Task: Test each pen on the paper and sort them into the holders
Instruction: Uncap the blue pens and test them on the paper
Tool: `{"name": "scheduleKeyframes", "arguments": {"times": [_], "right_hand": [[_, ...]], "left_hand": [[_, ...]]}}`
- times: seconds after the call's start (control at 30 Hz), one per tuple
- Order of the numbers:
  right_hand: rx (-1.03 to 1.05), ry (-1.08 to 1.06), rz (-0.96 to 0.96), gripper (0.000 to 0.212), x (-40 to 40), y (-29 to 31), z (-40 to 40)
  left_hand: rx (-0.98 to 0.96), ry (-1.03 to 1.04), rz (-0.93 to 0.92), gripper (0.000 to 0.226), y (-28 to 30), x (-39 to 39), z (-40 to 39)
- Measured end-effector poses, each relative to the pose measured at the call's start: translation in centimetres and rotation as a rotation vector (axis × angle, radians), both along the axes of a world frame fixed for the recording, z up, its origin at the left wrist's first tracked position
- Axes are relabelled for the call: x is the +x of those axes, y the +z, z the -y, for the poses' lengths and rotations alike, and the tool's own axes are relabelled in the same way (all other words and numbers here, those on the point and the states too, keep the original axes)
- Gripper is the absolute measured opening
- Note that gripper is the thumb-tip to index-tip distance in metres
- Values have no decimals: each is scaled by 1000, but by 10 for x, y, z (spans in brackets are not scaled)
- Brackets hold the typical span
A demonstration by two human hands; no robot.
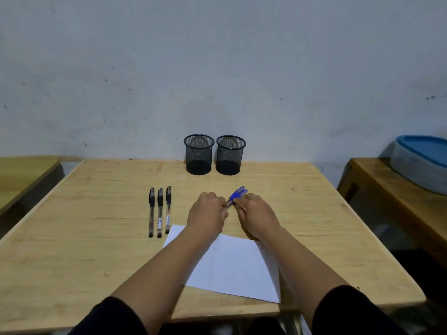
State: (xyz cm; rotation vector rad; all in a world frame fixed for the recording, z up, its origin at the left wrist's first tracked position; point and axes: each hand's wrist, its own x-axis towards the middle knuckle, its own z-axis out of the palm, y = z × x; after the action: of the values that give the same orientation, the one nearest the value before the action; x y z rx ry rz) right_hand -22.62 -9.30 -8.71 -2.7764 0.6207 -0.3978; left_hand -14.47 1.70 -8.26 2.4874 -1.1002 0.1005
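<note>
Gripping blue-capped pens (235, 195) in both left hand (206, 212) and right hand (256, 213), hovering just beyond white paper (232, 264), three black pens (159, 211) lying left of paper.

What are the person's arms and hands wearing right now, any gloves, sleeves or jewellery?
No gloves: the left hand and the right hand are bare, with no rings, watch or bands showing. Both forearms are uncovered too. Black sleeves are pushed up near the elbows, plain, with no visible markings.
</note>
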Motion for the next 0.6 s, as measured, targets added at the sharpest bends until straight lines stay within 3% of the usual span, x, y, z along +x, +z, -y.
{"name": "scheduleKeyframes", "arguments": {"times": [0.23, 0.47, 0.6], "right_hand": [[158, -43, 90, 33, 7, -8, 6], [280, -131, 182, 28, 5, -6, 4], [564, -225, 304, 24, 4, 7, -1]], "left_hand": [[-3, 35, 63, 24, -5, -6, 7], [-90, 42, -30, 26, -5, -15, 11], [-208, 9, -118, 26, -4, -16, 11]]}}
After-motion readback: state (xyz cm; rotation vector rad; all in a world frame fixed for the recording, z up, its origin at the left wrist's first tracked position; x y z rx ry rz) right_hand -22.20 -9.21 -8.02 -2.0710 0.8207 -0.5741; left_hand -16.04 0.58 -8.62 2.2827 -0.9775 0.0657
